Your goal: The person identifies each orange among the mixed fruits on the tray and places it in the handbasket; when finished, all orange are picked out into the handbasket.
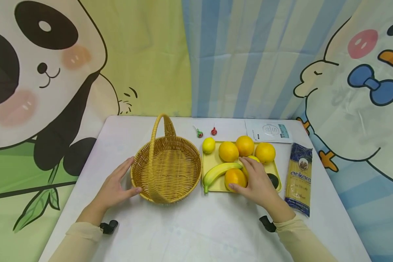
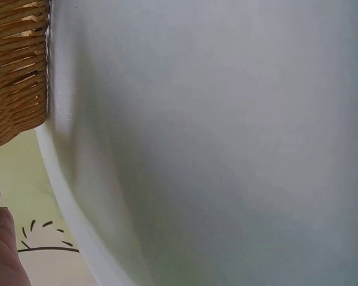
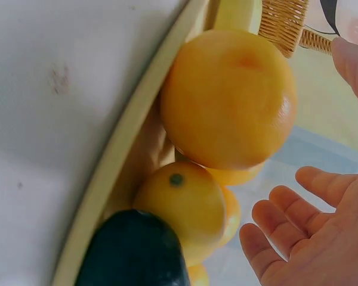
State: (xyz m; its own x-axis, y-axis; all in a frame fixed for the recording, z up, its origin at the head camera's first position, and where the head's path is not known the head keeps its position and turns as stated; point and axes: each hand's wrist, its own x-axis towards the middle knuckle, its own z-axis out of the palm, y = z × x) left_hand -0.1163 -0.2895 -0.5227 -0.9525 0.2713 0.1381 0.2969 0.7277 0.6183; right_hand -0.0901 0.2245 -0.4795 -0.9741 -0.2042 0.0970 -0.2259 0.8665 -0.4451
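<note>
My left hand (image 1: 116,185) is beside the left rim of a round wicker basket (image 1: 173,171) with a tall handle, thumb and fingers spread. Whether it touches the rim I cannot tell. My right hand (image 1: 257,182) hovers over a yellow tray (image 1: 279,173) of fruit, fingers apart, closest to the front orange (image 1: 234,177). In the right wrist view a gap shows between those fingers and the orange (image 3: 230,98). Left of that orange lies a banana (image 1: 217,173). Several more oranges (image 1: 228,151) sit behind. A dark green fruit (image 1: 273,180) is partly hidden by my right hand.
A lemon (image 1: 209,145) sits at the tray's back left corner. Behind it lie a green lollipop (image 1: 199,134) and a red lollipop (image 1: 214,131). A pale flat packet (image 1: 268,131) is at the back; an upright-printed "ankara" pasta bag (image 1: 298,178) lies right of the tray.
</note>
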